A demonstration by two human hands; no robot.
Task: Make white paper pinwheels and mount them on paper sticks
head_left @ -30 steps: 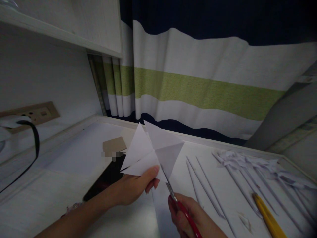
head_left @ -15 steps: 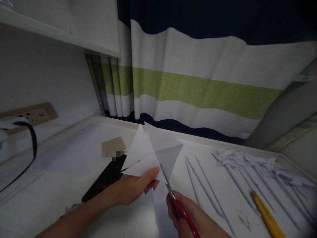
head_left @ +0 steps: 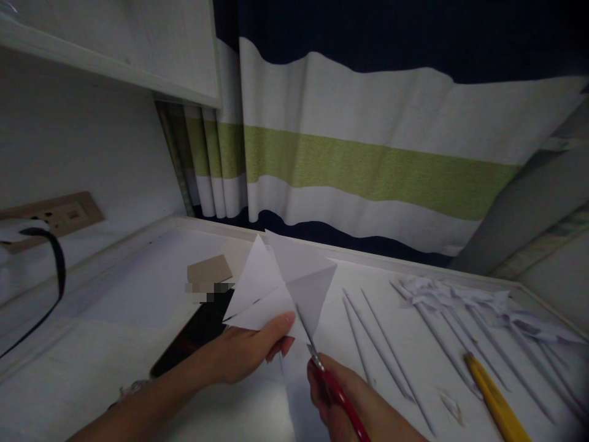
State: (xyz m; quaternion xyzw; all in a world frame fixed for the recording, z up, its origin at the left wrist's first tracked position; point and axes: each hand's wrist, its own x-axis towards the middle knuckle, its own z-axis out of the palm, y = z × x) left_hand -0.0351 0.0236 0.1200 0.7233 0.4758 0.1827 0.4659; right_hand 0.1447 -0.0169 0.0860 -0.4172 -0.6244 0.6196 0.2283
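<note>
A white sheet of paper, creased and slit from its corners toward the middle, is pinched in my left hand, thumb on top and fingers below. My right hand grips red-handled scissors. Their metal blades lie in the slit at the paper's near right corner, and part of them is hidden by the paper. Beneath the paper and my left forearm, a dark flat device like a phone or tablet lies on the table.
Several thin rolled paper sticks lie at right, some under crumpled paper pieces. A yellow-handled tool is nearer. A brown card lies behind the device. A socket with a black cable is at left; a curtain hangs behind.
The view has shifted very slightly. My hands, the paper and the scissors keep nearly the same pose, with the blades still in the slit.
</note>
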